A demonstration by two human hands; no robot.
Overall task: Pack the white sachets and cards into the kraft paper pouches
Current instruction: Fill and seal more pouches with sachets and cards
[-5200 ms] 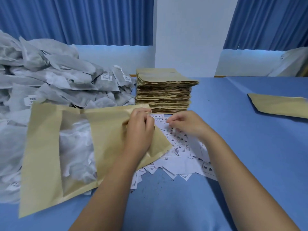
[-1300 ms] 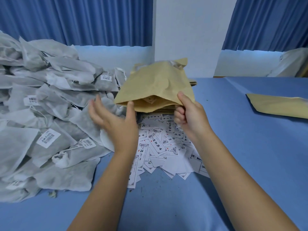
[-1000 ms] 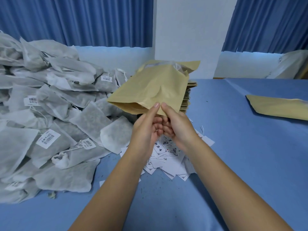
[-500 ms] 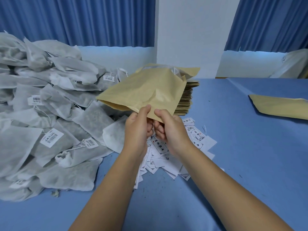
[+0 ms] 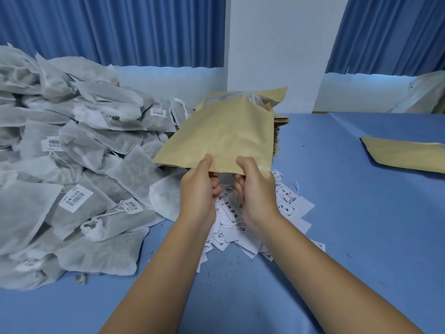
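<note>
- Two hands hold one pouch (image 5: 226, 133): the left hand (image 5: 197, 189) and right hand (image 5: 256, 189) each pinch its near edge, thumb on top, fingers curled beneath, both grips closed on the paper.
- One pouch, then, is in the air, tilted up and away, above the cards (image 5: 289, 206) and in front of the stack (image 5: 280, 133).
- One stack of flat pouches stands on the desk (image 5: 361, 237); its sheets are too many to count.
- One more loose pouch (image 5: 404, 155) lies flat, far right, well apart.
- Dozens of white sachets (image 5: 72, 165) are heaped on the left, with five barcode labels facing up.
- Many printed cards lie scattered under the wrists; no exact count is possible.
</note>
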